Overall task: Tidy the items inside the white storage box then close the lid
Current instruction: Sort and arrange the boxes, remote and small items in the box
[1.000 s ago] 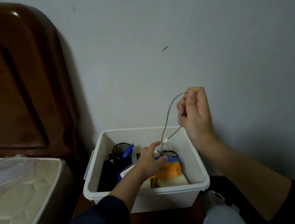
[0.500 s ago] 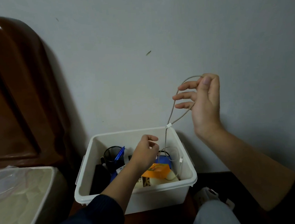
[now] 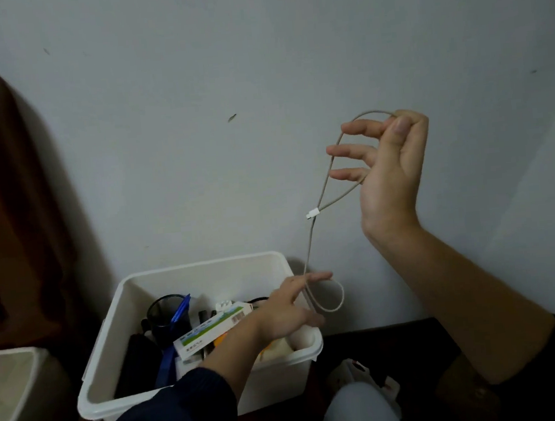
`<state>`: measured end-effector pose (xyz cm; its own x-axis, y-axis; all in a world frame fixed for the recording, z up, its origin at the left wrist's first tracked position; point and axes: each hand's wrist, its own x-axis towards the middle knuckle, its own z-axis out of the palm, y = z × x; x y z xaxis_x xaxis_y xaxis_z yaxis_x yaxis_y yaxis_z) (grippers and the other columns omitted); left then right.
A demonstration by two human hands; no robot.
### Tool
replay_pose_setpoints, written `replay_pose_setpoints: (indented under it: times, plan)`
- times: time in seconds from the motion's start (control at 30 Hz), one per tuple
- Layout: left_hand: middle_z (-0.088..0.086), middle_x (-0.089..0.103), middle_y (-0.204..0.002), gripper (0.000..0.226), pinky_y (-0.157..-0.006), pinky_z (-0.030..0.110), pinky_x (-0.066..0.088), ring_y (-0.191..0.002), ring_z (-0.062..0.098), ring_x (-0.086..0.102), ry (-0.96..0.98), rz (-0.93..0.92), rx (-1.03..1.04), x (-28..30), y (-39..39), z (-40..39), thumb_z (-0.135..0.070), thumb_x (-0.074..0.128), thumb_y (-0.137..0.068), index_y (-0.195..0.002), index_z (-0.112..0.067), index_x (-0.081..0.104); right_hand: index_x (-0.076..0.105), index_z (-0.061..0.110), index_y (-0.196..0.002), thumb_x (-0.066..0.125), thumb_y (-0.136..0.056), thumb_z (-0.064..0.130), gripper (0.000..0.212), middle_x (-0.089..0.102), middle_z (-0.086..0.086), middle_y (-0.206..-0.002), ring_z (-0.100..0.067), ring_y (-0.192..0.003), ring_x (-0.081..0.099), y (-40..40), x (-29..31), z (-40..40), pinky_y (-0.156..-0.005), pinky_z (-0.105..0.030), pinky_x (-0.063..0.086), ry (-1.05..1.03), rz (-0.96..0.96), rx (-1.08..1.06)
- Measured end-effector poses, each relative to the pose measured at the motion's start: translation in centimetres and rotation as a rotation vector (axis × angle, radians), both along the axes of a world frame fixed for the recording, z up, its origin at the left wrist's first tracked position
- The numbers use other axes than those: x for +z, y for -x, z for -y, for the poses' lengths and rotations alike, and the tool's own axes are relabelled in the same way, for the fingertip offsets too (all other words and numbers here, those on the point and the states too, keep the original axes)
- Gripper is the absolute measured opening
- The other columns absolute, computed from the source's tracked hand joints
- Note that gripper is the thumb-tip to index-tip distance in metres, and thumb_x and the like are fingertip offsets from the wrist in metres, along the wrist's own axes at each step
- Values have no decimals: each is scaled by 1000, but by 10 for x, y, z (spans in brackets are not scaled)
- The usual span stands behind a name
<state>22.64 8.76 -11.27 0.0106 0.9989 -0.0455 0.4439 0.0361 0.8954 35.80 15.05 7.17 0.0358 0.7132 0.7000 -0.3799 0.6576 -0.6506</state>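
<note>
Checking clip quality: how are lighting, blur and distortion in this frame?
Head view: dim, greyish light; left hand slightly motion-blurred; cable sharp against the wall; white box casts a soft shadow; wide-angle bending at the left edge.

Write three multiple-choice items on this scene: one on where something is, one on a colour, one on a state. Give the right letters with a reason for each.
1. Where is the white plug on the beige cable?
A. hanging in the air above the storage box
B. lying on the mattress
C. inside the black mesh cup

2. What colour is the pen in the black mesh cup?
A. red
B. blue
C. green

3. What state is the white storage box in?
A. lid shut
C. tipped on its side
B. open, with items inside

Answers:
1 A: the plug hangs below the right hand, which pinches the cable's top loop, while the left hand touches the lower loop.
2 B: the pen is blue.
3 B: no lid covers the box, and a medicine carton lies inside.
</note>
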Motion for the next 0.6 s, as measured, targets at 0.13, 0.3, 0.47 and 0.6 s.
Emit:
replay_pose_setpoints:
  times: [0.13, 0.3, 0.47, 0.6]
  plan:
    - [9, 69, -130, 26, -107, 28, 45, -117, 15, 62, -11, 12, -67, 10, -28, -4, -13, 55, -108, -125, -5, 73, 41, 28, -104, 22, -115, 33, 22, 74, -3, -103, -30, -74, 77, -13, -11, -15, -43, -28, 51, -16, 50, -103]
    - [23, 73, -86, 38, -61, 28, 48, -67, 19, 66, 19, 233, 283, 43, -6, 1, -29, 30, -115, -106, -8, 60, 41, 28, -97, 33, -111, 31, 16, 76, 2, -90, -23, -60, 54, -31, -40, -42, -62, -33, 43, 126, 228, -314]
    - [0, 49, -59, 31, -48, 32, 56, -54, 22, 65, -135, 488, 500, 95, 30, 12, -34, 33, -113, -109, -13, 56, 64, 27, -97, 67, -96, 31, 5, 76, 14, -85, 2, -72, 64, -36, -69, -46, -72, -30, 47, 303, 731, -189]
    - [-1, 46, -59, 30, -45, 28, 48, -46, 16, 57, -215, 536, 521, 127, 39, 24, -31, 32, -114, -111, -11, 55, 69, 36, -114, 85, -74, 48, 45, 75, 14, -109, 5, -94, 68, -10, -89, -9, -93, -31, 54, 286, 997, 283]
